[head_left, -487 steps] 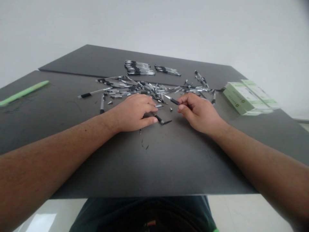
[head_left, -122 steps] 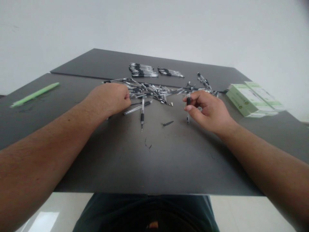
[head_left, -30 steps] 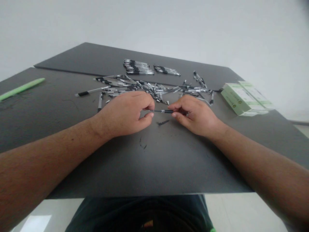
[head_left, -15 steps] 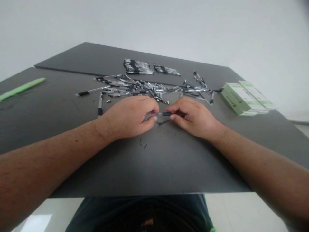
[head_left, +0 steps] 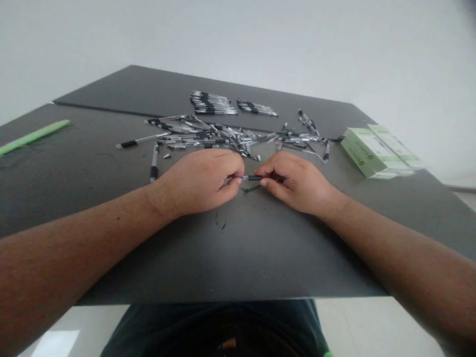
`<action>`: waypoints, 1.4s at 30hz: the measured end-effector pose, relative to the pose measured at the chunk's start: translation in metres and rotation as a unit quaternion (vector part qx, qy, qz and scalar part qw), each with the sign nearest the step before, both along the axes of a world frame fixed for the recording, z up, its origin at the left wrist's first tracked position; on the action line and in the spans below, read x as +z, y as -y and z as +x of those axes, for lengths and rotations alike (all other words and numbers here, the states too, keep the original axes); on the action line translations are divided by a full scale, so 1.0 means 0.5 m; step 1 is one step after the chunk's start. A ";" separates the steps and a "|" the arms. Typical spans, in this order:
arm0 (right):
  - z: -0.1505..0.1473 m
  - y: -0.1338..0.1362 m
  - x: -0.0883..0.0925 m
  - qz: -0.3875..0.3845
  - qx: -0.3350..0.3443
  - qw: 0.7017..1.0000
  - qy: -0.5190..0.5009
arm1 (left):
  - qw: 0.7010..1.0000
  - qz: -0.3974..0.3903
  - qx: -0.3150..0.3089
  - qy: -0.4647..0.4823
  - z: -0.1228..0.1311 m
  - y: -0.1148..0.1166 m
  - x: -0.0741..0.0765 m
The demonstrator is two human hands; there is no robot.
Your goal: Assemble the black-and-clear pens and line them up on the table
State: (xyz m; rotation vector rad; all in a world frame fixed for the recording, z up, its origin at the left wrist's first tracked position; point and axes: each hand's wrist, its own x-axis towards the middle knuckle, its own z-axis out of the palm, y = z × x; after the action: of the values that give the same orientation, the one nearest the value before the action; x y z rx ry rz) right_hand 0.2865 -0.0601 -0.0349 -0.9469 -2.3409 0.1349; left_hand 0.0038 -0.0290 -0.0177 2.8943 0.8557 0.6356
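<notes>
Between my hands, above the dark table [head_left: 238, 253], a pen [head_left: 252, 177] with a black grip lies roughly level. My left hand [head_left: 211, 178] pinches its left end between thumb and forefinger, and that tip is hidden by the fingers. On the other side, my right hand [head_left: 293, 181] closes thumb and fingers round the black grip end. A small black pen cap [head_left: 252, 189] rests on the table just below the held pen. Past my hands spreads a loose heap of pens and pen parts [head_left: 201, 134].
Two neat rows of pens, a larger bundle [head_left: 213, 103] and a smaller bundle [head_left: 257, 107], lie at the back. Green-and-white boxes [head_left: 375, 153] stand at the right. A long green object [head_left: 35, 137] lies at the far left. A single pen [head_left: 154, 162] is beside my left wrist.
My left thumb and forefinger have closed together on the pen's left end, where a gap showed before. The pen and both hands have otherwise barely moved.
</notes>
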 end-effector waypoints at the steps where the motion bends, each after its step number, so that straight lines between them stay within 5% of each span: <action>1: -0.001 0.001 0.001 -0.004 -0.001 1.000 0.002 | 1.000 0.002 0.000 -0.002 0.000 0.000 0.000; 35: 0.006 0.006 0.011 -0.024 0.005 1.000 -0.005 | 0.998 -0.007 -0.036 0.044 -0.010 -0.004 -0.015; 38: 0.013 0.002 0.010 -0.014 -0.023 0.999 -0.022 | 0.998 0.015 -0.007 0.060 -0.020 -0.010 -0.004; 42: 0.023 -0.004 0.008 -0.012 -0.052 0.998 -0.030 | 0.992 0.030 0.120 0.036 -0.042 -0.039 0.025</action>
State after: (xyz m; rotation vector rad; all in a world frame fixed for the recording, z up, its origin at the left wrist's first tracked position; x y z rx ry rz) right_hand 0.2978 -0.0579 -0.0310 -1.0599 -2.2357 0.1479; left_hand -0.0170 -0.0098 -0.0051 2.8236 1.2073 0.7920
